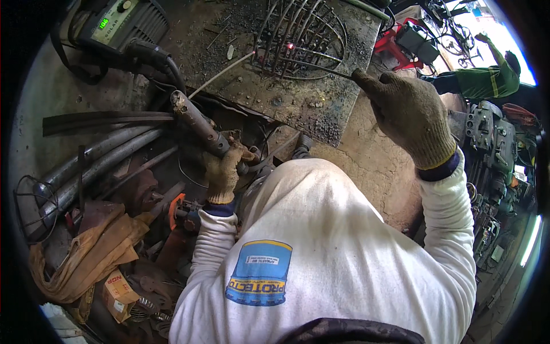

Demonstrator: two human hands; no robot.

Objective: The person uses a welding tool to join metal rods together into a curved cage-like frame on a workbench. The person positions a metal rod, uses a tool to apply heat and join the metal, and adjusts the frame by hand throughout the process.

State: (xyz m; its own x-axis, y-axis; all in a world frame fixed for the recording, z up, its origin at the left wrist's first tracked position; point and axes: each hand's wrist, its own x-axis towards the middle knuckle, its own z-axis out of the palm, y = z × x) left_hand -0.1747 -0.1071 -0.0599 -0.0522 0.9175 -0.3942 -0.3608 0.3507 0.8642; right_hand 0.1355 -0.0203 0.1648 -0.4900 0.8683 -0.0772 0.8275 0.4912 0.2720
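My left hand [223,172], in a worn knit glove, grips the dark handle of a welding electrode holder [195,120]. A pale electrode rod [223,71] runs from it up toward a rounded wire frame [298,37] lying on a scorched metal tabletop [298,109]. My right hand [409,114], also gloved, is raised at the table's right edge and pinches a thin metal rod [321,67] that reaches left into the frame. A small red glowing spot [290,45] shows on the frame's wires. White sleeves cover both my arms.
A welding machine [120,23] with thick cables stands at the upper left. Grey pipes [97,160], a brown cloth [97,252] and a small cardboard box [117,295] crowd the left floor. Machinery parts [492,137] fill the right. Another person in green [487,80] works beyond.
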